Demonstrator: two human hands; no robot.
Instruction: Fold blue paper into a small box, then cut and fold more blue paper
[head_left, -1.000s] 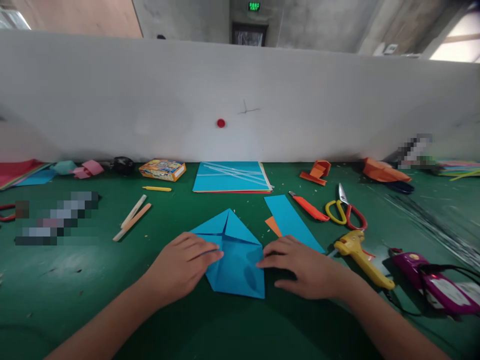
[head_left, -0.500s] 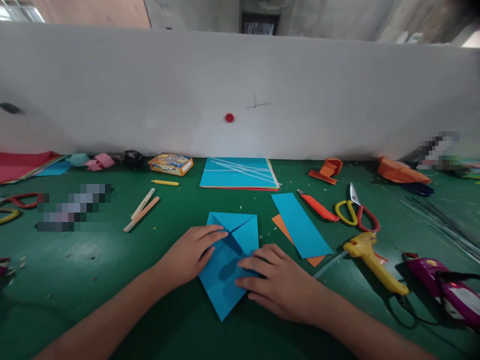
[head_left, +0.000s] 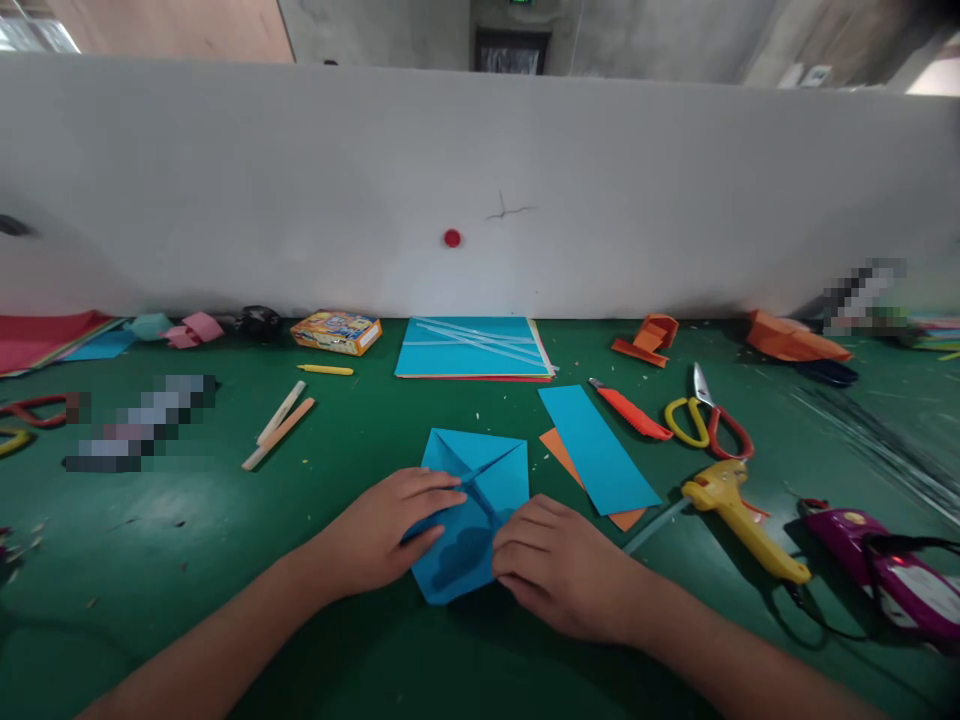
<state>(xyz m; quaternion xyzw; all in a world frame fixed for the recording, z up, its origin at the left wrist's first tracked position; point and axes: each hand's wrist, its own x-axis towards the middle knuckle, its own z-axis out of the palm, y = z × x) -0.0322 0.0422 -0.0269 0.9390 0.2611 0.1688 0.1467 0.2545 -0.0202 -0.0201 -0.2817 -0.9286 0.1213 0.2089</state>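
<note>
Folded blue paper (head_left: 491, 470) lies flat on the green counter (head_left: 225, 600), near the middle of its near edge. Left hand (head_left: 382, 530): grip wide, fingers flat on the paper's left half. Right hand (head_left: 559, 565): fingers bent onto the right fold; cannot tell whether its grip pinches. Blue strip (head_left: 600, 450) just beside, toward the right edge

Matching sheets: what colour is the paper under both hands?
The folded paper is blue, shown best in the head view.
</note>
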